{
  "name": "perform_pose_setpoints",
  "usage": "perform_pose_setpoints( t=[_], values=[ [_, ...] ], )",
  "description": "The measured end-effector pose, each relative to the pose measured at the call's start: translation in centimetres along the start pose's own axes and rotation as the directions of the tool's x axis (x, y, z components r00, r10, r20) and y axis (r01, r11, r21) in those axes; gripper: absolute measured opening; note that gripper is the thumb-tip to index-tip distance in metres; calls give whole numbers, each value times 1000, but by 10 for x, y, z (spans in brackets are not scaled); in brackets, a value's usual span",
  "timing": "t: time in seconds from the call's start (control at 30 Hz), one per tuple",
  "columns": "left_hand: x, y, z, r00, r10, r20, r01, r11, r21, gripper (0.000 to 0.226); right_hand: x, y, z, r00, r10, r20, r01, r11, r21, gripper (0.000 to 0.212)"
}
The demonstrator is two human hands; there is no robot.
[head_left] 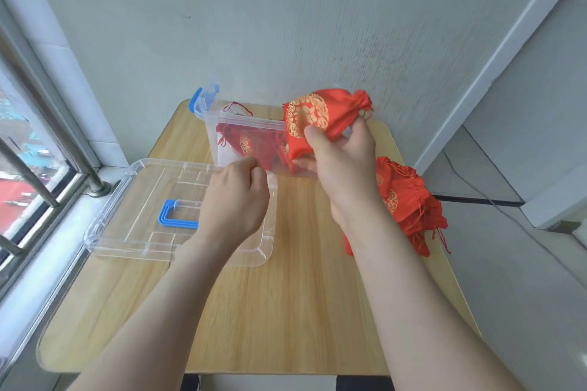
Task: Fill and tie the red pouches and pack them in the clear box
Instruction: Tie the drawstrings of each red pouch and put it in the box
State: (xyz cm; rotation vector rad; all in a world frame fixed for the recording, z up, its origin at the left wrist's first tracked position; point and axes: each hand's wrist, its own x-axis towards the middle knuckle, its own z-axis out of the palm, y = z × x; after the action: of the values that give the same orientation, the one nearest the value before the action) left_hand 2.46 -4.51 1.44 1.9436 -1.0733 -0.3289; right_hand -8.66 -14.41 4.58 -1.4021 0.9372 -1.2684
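Observation:
My right hand point(343, 165) grips a filled red pouch point(320, 117) with a gold emblem, its neck drawn tight, above the right end of the clear box point(251, 128). The box stands at the back of the wooden table point(286, 295) and holds several red pouches point(251, 144). My left hand point(236, 197) hovers with curled fingers at the box's front wall; whether it holds anything I cannot tell. A pile of flat red pouches point(409, 200) lies on the table's right side, behind my right wrist.
The clear lid point(136, 209) with a blue handle point(176, 216) lies flat on the table's left, overhanging toward the window sill. A window with metal bars point(38, 149) is at the left. A wall rises just behind the table. A cable point(495, 200) runs over the floor at right.

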Motion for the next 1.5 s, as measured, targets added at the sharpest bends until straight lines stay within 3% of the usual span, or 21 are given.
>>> perform_pose_setpoints(
  t=[0.07,0.17,0.37,0.47,0.53,0.6,0.7,0.8,0.9,0.97,1.07,1.27,1.37,1.5],
  values=[
    [1,1,1,1000,-12,23,13,1000,-8,39,13,0,10,977,-191,-98,157,946,-283,13],
    [1,3,4,995,-46,91,47,999,-3,40,31,-7,23,928,-343,-145,233,839,-492,10],
    [0,-4,18,967,-9,255,-19,994,108,23,57,-9,29,941,-318,-114,92,565,-820,28],
    [1,-7,22,956,22,292,-65,988,138,17,70,-8,27,941,-328,-87,95,499,-861,29],
    [2,-8,23,952,33,305,-83,985,154,16,76,-6,27,967,-253,-32,101,495,-863,24],
    [2,-9,24,950,41,309,-94,983,159,17,75,-3,31,983,-167,73,152,533,-832,15],
    [4,-13,26,945,68,318,-124,980,159,20,63,3,42,961,-130,245,276,525,-805,28],
    [5,-19,27,934,96,344,-165,970,177,23,43,10,50,918,-233,322,397,502,-769,23],
    [4,-24,29,931,128,341,-199,963,183,22,19,12,44,869,-409,279,472,514,-717,25],
    [4,-25,30,934,140,328,-209,960,186,13,1,10,35,875,-446,186,427,531,-732,27],
    [3,-24,29,937,148,316,-212,961,179,15,-19,11,13,922,-376,93,299,540,-787,24],
    [-7,-15,32,937,163,308,-228,955,189,26,-39,25,-37,997,-45,-69,-46,380,-924,22],
    [-10,-12,36,927,196,321,-265,946,187,25,-46,34,-50,985,87,-148,-172,511,-842,43],
    [-14,-5,42,911,234,340,-306,936,177,25,-39,38,-65,951,199,-238,-310,560,-768,52]
  ],
)
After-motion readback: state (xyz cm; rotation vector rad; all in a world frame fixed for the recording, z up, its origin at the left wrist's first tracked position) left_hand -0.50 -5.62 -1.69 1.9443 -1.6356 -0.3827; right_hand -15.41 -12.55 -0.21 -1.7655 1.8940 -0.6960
